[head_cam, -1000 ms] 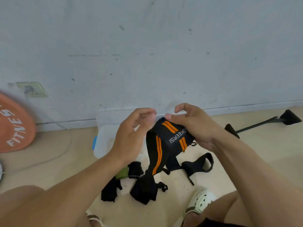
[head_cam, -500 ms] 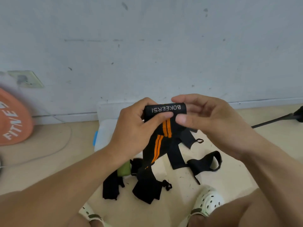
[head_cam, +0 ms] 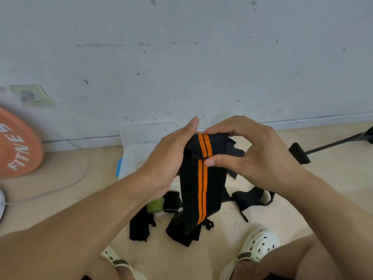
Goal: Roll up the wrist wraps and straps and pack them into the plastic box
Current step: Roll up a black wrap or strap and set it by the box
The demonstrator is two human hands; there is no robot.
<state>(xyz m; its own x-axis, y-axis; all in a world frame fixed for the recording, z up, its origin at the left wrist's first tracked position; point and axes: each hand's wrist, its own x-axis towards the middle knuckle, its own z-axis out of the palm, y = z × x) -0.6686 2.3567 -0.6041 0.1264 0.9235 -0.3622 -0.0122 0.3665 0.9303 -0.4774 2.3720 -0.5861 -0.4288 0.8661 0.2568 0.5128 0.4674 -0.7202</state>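
Observation:
A black wrist wrap with two orange stripes (head_cam: pixel 201 190) hangs in front of me, its top end rolled into a small coil. My left hand (head_cam: pixel 167 156) grips the coil's left side. My right hand (head_cam: pixel 254 152) pinches its right side, thumb across the front. The wrap's tail reaches down to the floor. Behind my hands the clear plastic box (head_cam: pixel 133 158) with a blue latch stands open against the wall. More black straps (head_cam: pixel 252 199) and a black and green rolled wrap (head_cam: pixel 161 204) lie on the floor below.
An orange weight plate (head_cam: pixel 16 146) leans on the wall at the left, with a white cable (head_cam: pixel 70 178) on the floor. A black stand leg (head_cam: pixel 323 148) lies at the right. My white clogs (head_cam: pixel 260 245) rest at the bottom.
The coil has turned further: the white lettering that faced me is rolled under and the orange stripes now show on top. My hands sit slightly higher on the wrap.

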